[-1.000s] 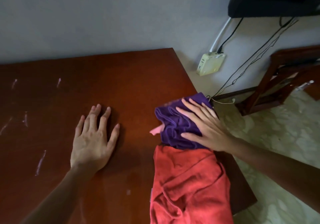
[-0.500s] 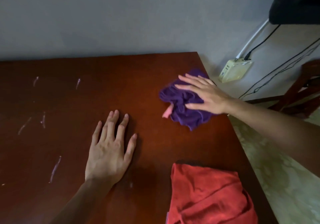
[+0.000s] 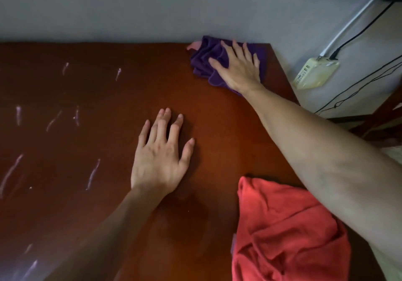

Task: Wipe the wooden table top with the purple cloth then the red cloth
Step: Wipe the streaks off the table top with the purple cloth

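**Purple cloth at far right corner**

Right hand flat, fingers spread, pressing purple cloth onto table; cloth bunched under palm, spilling left of thumb. Left hand flat on bare wood, fingers loosely spread. Red cloth crumpled nearer than both hands, below right forearm. Pale streaks left of left-hand fingers.

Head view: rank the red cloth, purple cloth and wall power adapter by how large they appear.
1. red cloth, though it lies nearest the camera, which inflates it, and is partly cut off.
2. purple cloth, partly hidden under the right hand.
3. power adapter, smallest.
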